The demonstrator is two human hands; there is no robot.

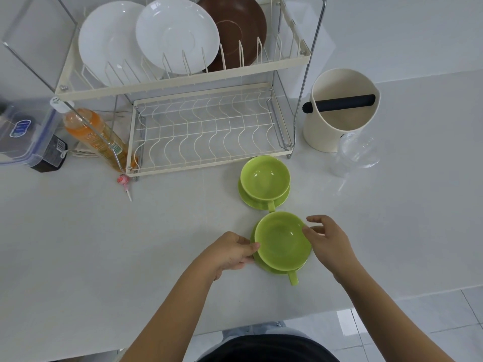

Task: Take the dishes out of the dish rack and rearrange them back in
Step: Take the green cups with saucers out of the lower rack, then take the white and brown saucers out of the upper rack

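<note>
Two green cups on green saucers stand on the white counter in front of the two-tier dish rack (285, 65). The near cup (282, 240) sits on its saucer (264, 267), handle toward me. My left hand (231, 250) pinches the left edge of this cup and saucer. My right hand (328, 240) touches the cup's right rim with its fingertips, the other fingers spread. The far cup (264, 177) rests untouched on its saucer (281, 201). Two white plates (109, 45) (177, 32) and a brown plate (240, 27) stand in the rack's top tier. The bottom tier (206, 131) holds nothing.
A cream tub with a black bar (341, 111) and a clear plastic cup (352, 155) stand right of the rack. An orange bottle (91, 133), a clear lidded box (23, 131) and a lollipop (124, 182) lie to its left. The counter edge runs near me.
</note>
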